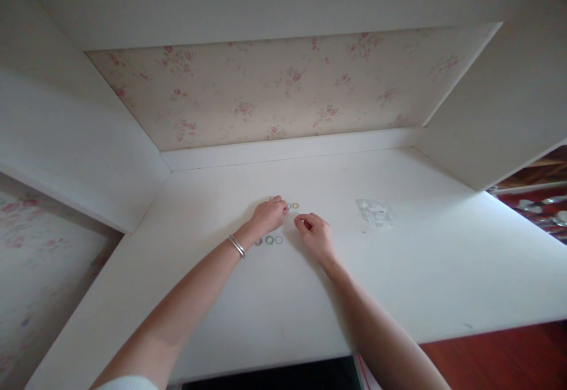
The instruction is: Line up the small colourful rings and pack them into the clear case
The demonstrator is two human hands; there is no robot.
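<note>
My left hand (269, 215), with a silver bangle (237, 246) at the wrist, is closed with its fingertips together. It rests by the back row of small rings, where a yellow ring (295, 205) shows just past the fingers and others are partly covered. In front of that hand lies a second row, with a green ring (270, 240) and a thin pale ring (279, 240). My right hand (313, 233) is curled, thumb and forefinger pinched, just right of the rings. Whatever either pinch holds, if anything, is too small to make out.
A clear plastic bag (375, 212) lies flat on the white desk (398, 283) to the right. White side panels and a low back ledge (287, 146) enclose the desk, with floral wallpaper behind. A dark object (274, 376) sits at the near edge.
</note>
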